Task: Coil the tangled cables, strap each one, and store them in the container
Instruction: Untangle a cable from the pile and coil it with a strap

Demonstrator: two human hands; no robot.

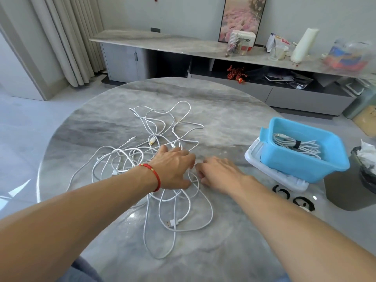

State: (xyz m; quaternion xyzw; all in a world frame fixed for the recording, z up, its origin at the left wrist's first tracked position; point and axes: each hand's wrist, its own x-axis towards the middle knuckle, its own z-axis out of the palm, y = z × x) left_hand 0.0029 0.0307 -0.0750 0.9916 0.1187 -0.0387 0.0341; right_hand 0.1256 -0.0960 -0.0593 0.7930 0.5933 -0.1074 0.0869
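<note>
Forearms: both bare, reaching in from the bottom corners toward the middle of the table; red cord bracelet (155, 176) on the left wrist.
Left hand (173, 167): palm down over the tangle, fingers spread and pointing right, tips down among the strands; blurred at the tips, so cannot tell whether any strand is pinched.
Right hand (218, 173): palm down just beside the left hand, fingers curled inward at a white strand; fingertips blurred, grasp cannot be confirmed.
Tangled cables (162, 143): white, loose overlapping loops across the middle of the round marble table (234, 110); some loops lie beyond the hands, others run nearer the camera; USB plug (169, 223) lying on the near loops, gold-tipped plug (152, 141) farther back.
Container (301, 165): blue plastic tub at the right edge of the table, well apart from the tangle, resting tilted on a white lid or tray (270, 174).
Stored cable (299, 147): white coil inside the tub, bound with a black strap.
Straps (281, 191): black curled strips on the table, just in front of the white tray.
Bin (362, 180): dark waste bin beside the table at the right, with white crumpled paper in it.
Background: long marble sideboard with boxes and jars, framed picture against the wall, curtain at left.
</note>
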